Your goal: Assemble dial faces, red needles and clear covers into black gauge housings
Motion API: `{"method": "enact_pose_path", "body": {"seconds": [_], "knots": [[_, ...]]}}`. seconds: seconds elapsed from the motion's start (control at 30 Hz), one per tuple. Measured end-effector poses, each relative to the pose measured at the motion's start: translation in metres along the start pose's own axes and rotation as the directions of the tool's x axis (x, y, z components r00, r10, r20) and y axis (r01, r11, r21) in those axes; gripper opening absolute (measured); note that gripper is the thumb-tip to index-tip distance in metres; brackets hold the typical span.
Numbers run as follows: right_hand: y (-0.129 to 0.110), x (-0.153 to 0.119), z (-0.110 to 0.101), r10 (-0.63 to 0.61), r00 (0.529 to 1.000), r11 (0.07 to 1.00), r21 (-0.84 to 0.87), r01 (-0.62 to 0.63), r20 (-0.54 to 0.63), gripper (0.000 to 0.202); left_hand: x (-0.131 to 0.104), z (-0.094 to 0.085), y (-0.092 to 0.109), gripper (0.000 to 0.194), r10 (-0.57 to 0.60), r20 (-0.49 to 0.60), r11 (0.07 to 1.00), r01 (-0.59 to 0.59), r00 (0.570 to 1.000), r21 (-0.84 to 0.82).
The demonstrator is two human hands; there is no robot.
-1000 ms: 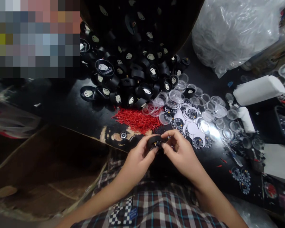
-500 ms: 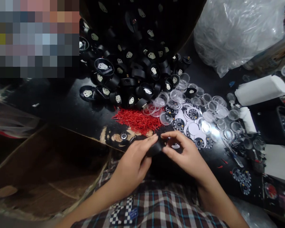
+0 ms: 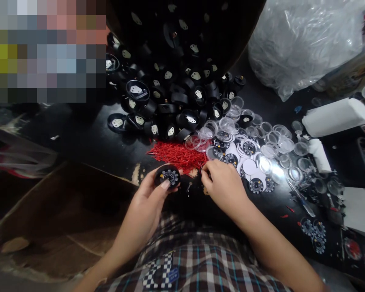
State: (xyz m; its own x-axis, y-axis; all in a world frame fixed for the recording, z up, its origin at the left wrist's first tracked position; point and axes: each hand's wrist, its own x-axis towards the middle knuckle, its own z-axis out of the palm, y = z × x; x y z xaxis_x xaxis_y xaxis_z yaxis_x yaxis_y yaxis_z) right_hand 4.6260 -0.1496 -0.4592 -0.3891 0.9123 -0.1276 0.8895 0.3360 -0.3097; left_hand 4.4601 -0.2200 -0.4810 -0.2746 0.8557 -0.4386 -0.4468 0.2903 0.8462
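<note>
A round black gauge with a printed dial faces up in my left hand, the thumb resting on its face. My right hand is at the right edge of the pile of red needles, its fingers pinched together; whatever lies between the fingertips is too small to make out. Just right of that hand are printed dial discs. A small metal piece lies on the table between my hands.
Black gauge housings are heaped behind the needles. Clear plastic rings lie at the right, near a screwdriver and white rolls. A clear plastic bag stands back right; an open carton is at lower left.
My left hand has moved left and turned the black gauge so its dial shows. My right hand has let go of it and now reaches to the red needles.
</note>
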Motion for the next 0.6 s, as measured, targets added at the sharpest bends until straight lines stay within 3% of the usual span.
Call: {"method": "enact_pose_path", "body": {"seconds": [0.13,0.4,0.5,0.6], "knots": [[-0.013,0.003,0.004,-0.051,0.999,0.997,-0.063,0.05,-0.007,0.021,0.002,0.001,0.003,0.027,-0.02,0.005,0.99,0.021,1.0,-0.136],[-0.03,0.011,0.015,-0.14,0.99,0.979,-0.149,0.141,0.021,0.017,0.007,0.005,0.001,0.025,0.014,0.064,0.969,0.003,0.998,-0.247],[-0.019,0.011,0.011,-0.104,0.995,0.995,-0.005,0.104,0.0,0.013,0.004,0.004,0.002,0.027,0.025,0.042,0.967,-0.014,0.999,-0.253],[-0.007,0.004,0.003,-0.019,0.999,0.969,0.247,0.026,-0.03,0.012,0.001,0.004,0.004,0.027,-0.062,0.081,0.967,0.08,0.995,-0.243]]}}
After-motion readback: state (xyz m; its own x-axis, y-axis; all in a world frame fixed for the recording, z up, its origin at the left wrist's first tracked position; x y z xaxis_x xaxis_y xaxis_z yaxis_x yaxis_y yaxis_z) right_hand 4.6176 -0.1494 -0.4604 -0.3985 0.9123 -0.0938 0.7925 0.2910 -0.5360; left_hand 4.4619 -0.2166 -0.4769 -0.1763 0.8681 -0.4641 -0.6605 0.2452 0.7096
